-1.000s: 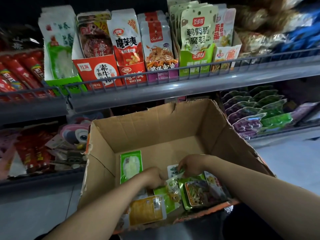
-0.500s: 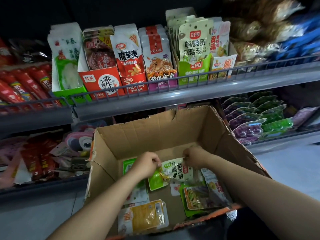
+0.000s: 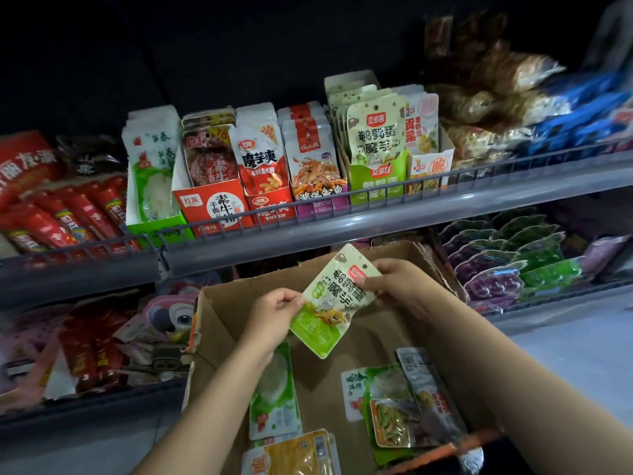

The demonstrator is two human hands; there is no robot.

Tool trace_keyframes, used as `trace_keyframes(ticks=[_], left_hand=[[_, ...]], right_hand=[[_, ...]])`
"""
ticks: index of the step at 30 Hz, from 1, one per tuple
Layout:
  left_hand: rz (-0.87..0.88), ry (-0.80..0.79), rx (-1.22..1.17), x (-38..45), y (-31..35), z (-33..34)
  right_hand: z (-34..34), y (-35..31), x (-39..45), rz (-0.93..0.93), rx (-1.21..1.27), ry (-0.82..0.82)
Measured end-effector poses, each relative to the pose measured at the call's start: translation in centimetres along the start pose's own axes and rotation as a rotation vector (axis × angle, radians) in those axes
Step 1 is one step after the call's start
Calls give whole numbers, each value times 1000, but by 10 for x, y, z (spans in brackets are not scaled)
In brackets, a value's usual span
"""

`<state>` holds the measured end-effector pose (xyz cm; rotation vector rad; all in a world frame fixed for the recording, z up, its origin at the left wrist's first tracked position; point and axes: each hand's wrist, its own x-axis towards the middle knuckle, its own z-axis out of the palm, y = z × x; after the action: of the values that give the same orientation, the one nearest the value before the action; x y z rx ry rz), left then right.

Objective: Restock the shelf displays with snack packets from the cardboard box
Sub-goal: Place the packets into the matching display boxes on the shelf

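Note:
A green-and-cream snack packet [image 3: 330, 301] is held tilted above the open cardboard box [image 3: 219, 323]. My left hand [image 3: 275, 311] pinches its left edge. My right hand [image 3: 394, 282] pinches its upper right corner. Several more packets lie on the box floor: a white-green one [image 3: 274, 395], a yellow one [image 3: 298, 455] and a pile at the right [image 3: 400, 413]. On the upper shelf a green display carton [image 3: 376, 181] holds matching packets [image 3: 375, 137].
The grey wire-fronted upper shelf [image 3: 342, 221] carries display cartons of red [image 3: 212, 204], purple and white-green snacks. Red sausage sticks [image 3: 65, 214] lie at its left. Green and purple jelly packs [image 3: 513, 262] fill the lower right shelf. Toys and red packets [image 3: 102, 341] crowd the lower left shelf.
Both hands rose from the box floor with the green-and-cream packet, which now hangs above the box. The view tilted up toward the upper shelf.

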<state>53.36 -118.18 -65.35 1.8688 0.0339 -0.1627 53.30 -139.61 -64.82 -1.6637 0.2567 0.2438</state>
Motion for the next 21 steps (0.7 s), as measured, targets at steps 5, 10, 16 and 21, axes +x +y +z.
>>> trace_keyframes(ticks=[5, 10, 16, 21], left_hand=[[84, 32, -60, -18, 22, 8], [185, -3, 86, -17, 53, 10], [183, -76, 46, 5, 107, 17], [105, -194, -23, 26, 143, 31]], right_hand=[[-9, -24, -12, -160, 157, 116], [-16, -44, -24, -302, 289, 175], [-25, -63, -32, -382, 304, 196], [-36, -69, -30, -473, 274, 286]])
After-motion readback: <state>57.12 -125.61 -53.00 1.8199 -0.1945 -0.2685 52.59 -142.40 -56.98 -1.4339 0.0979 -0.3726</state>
